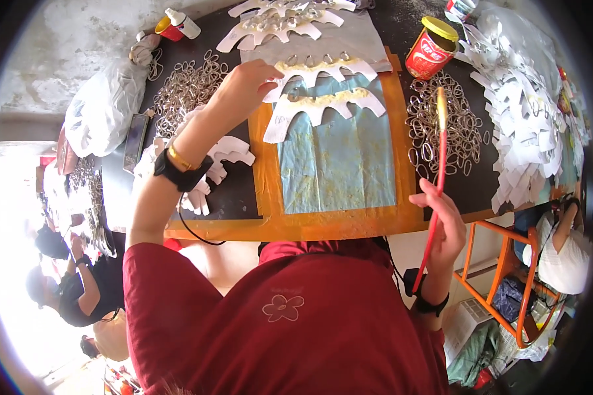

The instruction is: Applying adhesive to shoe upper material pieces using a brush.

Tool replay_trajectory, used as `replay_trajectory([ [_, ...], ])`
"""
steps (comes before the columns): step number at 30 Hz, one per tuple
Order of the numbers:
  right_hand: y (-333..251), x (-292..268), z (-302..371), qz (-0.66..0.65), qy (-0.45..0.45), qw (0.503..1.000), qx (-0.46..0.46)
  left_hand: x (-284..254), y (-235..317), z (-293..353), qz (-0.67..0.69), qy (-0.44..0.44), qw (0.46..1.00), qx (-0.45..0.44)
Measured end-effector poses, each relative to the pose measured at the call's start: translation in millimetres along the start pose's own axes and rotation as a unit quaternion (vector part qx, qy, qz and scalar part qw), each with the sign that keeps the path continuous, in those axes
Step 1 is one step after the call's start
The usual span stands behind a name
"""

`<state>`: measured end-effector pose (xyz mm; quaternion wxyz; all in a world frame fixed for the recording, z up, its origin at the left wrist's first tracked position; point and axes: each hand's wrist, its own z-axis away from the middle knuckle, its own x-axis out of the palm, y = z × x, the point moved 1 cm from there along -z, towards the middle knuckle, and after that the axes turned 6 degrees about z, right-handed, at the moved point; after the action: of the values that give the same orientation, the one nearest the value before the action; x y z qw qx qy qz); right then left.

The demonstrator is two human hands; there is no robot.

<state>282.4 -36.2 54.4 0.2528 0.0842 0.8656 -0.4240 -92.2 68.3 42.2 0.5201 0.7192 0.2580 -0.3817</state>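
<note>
My left hand [252, 82] is over the left end of a white scalloped strip [357, 67], its fingers curled together. Whatever they pinch is too small to make out. Metal rings [310, 60] stand in a row along that strip's yellowish, glue-like band. Nearer me lies a second scalloped strip [323, 113], coated with the same yellowish stuff but without rings. Both rest on a stained blue sheet [336, 171] edged with orange tape. My right hand [445, 224] grips a thin red-handled brush [442, 155] at the table's front edge. The brush points away from me, its tip yellow and wet-looking.
Heaps of metal rings lie left [188, 85] and right [441, 125] of the sheet. An open red can [428, 58] stands at the back right, beside piled white cut-outs [527, 131]. A phone [135, 141] and plastic bag [105, 108] are left. Other people sit nearby.
</note>
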Motion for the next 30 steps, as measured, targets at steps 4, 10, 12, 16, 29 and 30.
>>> replay_trajectory([
  [4, 8.0, 2.8, -11.2, -0.209, 0.013, 0.968, 0.135, 5.1, 8.5, 42.7, -0.009, -0.05, 0.998, -0.026],
  [10, 18.4, 32.0, -76.0, -0.223, -0.008, 0.961, 0.161, -0.1, 14.0, 55.6, -0.011, -0.116, 0.993, 0.008],
  [12, 20.2, 53.7, -108.2, -0.246, 0.01, 0.955, 0.164, -0.8, 5.7, 52.2, -0.023, -0.117, 0.992, 0.041],
  [16, 8.3, 88.1, -161.1, -0.211, -0.045, 0.924, 0.314, 8.4, 4.6, 58.1, -0.087, -0.132, 0.983, 0.096],
  [29, 55.1, 190.7, -193.3, 0.094, -0.28, 0.932, 0.212, 17.4, 13.8, 67.3, -0.165, -0.124, 0.976, 0.071],
  [30, 56.0, 192.9, -192.6, 0.096, -0.284, 0.93, 0.213, 16.8, 14.9, 67.0, -0.159, -0.134, 0.976, 0.064],
])
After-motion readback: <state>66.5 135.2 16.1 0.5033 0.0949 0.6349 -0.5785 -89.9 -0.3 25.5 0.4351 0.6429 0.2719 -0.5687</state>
